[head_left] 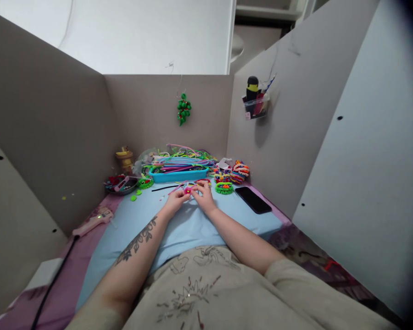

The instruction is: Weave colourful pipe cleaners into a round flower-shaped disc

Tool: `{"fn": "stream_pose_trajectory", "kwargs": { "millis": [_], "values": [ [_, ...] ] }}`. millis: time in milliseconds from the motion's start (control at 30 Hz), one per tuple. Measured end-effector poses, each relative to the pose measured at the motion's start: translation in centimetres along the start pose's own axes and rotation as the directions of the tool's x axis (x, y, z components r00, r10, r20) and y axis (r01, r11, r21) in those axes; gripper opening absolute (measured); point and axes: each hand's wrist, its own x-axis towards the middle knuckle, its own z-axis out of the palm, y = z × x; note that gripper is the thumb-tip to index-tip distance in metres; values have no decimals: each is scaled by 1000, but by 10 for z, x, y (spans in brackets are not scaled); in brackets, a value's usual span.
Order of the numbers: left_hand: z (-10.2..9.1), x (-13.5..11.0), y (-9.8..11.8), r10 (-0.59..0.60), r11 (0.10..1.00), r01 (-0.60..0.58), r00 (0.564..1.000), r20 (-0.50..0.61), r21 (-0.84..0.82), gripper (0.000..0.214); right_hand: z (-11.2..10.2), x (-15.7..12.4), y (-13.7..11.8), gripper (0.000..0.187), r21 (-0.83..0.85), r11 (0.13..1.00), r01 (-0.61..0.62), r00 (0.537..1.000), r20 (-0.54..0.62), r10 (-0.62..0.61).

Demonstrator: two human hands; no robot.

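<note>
Pink piece, long axis unclear

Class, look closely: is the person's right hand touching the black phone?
Apart. The head view shows a bare stretch of blue cloth between the right hand and the black phone.

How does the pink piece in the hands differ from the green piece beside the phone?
The pink piece is held between left hand and right hand; the green piece rests on the blue cloth. The pink piece looks smaller, the green piece wider. Both are brightly coloured.
</note>
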Motion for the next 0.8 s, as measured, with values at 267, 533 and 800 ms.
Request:
{"fn": "stream_pose_trajectory", "kwargs": {
  "millis": [267, 533, 800],
  "values": [
    [1, 1, -2, 3, 1000, -3, 1000, 11, 13, 32, 4, -1, 2, 12, -1, 1000, -31, 999, 33, 31],
    [3, 3, -6, 21, 998, -20, 1000, -22, 53, 31, 12, 0, 6, 14, 16, 995, -95, 994, 50, 94],
    [0, 1, 0, 35, 994, -24, 994, -107, 109, 34, 6, 4, 10, 16, 35, 986, -165, 986, 12, 165]
  ]
}}
